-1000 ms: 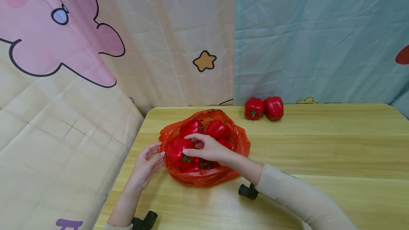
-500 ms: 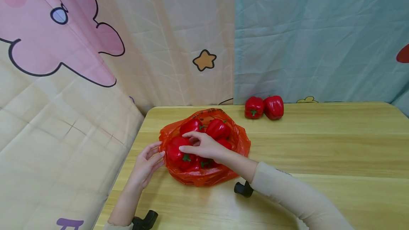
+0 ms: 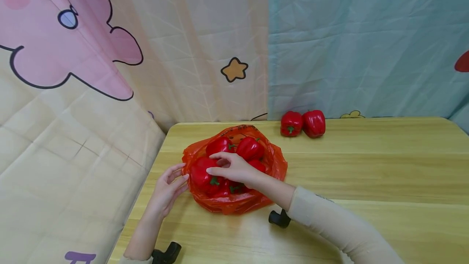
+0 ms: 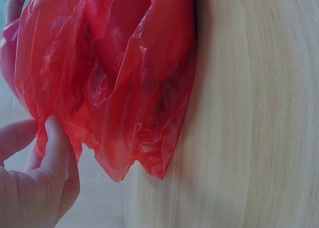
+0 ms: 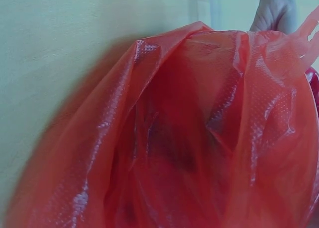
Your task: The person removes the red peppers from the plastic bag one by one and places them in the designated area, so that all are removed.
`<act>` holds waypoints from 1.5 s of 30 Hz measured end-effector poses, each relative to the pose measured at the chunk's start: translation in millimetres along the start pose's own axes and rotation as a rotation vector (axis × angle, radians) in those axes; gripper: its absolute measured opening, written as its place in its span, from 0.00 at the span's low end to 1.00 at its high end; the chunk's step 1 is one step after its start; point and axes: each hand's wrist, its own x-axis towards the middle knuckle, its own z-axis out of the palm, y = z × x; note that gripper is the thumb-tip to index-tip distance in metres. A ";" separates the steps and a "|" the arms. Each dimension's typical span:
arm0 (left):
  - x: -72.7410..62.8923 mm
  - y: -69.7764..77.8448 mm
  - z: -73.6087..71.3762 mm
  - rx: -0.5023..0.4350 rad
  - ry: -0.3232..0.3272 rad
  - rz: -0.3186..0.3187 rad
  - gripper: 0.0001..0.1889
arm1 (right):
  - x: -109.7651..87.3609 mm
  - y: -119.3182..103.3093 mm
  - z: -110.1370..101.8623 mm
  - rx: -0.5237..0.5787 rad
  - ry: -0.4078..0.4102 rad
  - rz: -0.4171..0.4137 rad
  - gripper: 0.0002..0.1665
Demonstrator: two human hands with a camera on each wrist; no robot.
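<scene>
An orange-red plastic bag [image 3: 231,208] stands open on the wooden table, holding several glossy red bell peppers. My left hand [image 3: 166,190] is at its left rim; in the left wrist view, thumb and fingers [image 4: 54,143] pinch the thin plastic. Reaching over the bag from the right, my right hand [image 3: 238,170] grips a bell pepper [image 3: 200,174] at the bag's left side, its green stem toward me. Two more peppers, one at the back left [image 3: 220,146] and one at the back right [image 3: 250,148], lie behind that hand. Crumpled bag plastic [image 5: 189,138] hides the right hand's fingers in the right wrist view.
Two bell peppers, a left one [image 3: 291,124] and a right one [image 3: 314,124], sit side by side at the table's back edge. Printed curtains [image 3: 205,52] hang right behind the table [image 3: 366,166]. Black wrist mounts, left [image 3: 166,252] and right [image 3: 279,218], hang under the forearms.
My right hand has shifted slightly to the left over the gripped bell pepper, mostly in the first half second. The left hand and the bag stay where they were.
</scene>
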 end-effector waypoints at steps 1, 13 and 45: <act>-0.2 0.0 -0.1 -0.003 -0.001 0.003 0.23 | -0.2 0.6 -0.4 0.004 0.002 0.003 0.29; -1.0 -1.3 -1.4 -0.020 -0.011 0.025 0.20 | -0.1 4.9 -3.5 0.085 0.014 0.030 0.29; -0.7 0.0 -0.5 -0.032 -0.011 0.024 0.19 | -3.9 8.0 -27.8 0.347 -0.030 0.054 0.28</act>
